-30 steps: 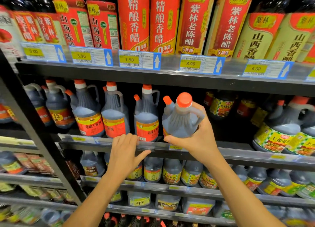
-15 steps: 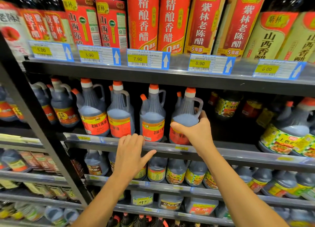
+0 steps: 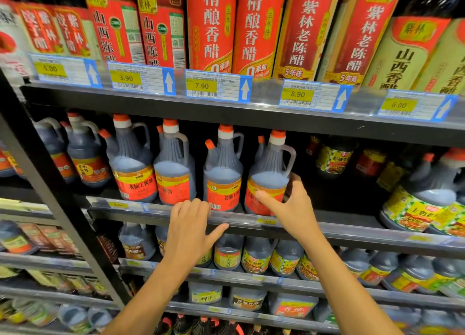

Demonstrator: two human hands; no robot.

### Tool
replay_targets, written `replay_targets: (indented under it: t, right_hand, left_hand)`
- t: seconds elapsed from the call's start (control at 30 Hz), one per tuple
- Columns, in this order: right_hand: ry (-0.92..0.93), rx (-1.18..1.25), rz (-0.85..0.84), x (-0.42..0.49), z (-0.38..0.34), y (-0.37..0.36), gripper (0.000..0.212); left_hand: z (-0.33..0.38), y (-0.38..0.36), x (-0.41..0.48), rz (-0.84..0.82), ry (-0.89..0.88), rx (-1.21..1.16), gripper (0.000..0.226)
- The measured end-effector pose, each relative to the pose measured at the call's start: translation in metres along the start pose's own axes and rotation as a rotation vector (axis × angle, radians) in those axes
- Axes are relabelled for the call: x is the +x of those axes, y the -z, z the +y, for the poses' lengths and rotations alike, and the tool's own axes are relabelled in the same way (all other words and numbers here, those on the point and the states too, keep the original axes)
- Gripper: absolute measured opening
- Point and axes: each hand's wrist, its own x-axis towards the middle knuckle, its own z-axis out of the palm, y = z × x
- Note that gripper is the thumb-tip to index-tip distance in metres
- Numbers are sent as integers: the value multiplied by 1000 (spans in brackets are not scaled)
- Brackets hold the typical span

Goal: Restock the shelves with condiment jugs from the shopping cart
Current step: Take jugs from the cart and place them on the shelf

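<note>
R hand (image 3: 289,205) grips jug (image 3: 270,173) at shelf edge (image 3: 352,231), gap to right; L hand (image 3: 191,224) rests loose on edge.

Dark metal shelves (image 3: 226,111) fill the view, tier over tier, each with a clear rail (image 3: 352,231) along its front edge. A black upright (image 3: 65,208) slants down the left side. Price tags (image 3: 216,86) with yellow patches and white arrows line the top rail. Light glints off the rails.
</note>
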Motion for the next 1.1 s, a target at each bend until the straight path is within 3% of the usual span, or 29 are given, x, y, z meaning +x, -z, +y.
replay_targets:
  t: [0.47, 0.53, 0.6, 0.67, 0.73, 0.83, 1.1]
  right_hand:
    - [-20, -185, 46, -14, -13, -5, 55]
    - [-2, -293, 20, -22, -16, -3, 48]
    - [31, -445, -27, -35, -14, 2, 54]
    - [36, -628, -46, -54, -10, 12, 60]
    - [58, -770, -33, -79, -6, 27, 51]
    - [58, -913, -55, -124, 6, 58, 42]
    - [-263, -1147, -101, -313, 66, 200, 35]
  left_hand:
    - [-2, 15, 2, -80, -68, 18, 35]
    - [-2, 21, 4, -138, -77, 48, 31]
    - [0, 31, 9, -189, -83, 68, 27]
    - [3, 46, 11, -189, -110, 67, 21]
    - [14, 63, 7, -144, -172, 38, 19]
    - [50, 81, -10, -189, -303, 1, 19]
    - [230, 74, -116, -557, -545, -79, 17]
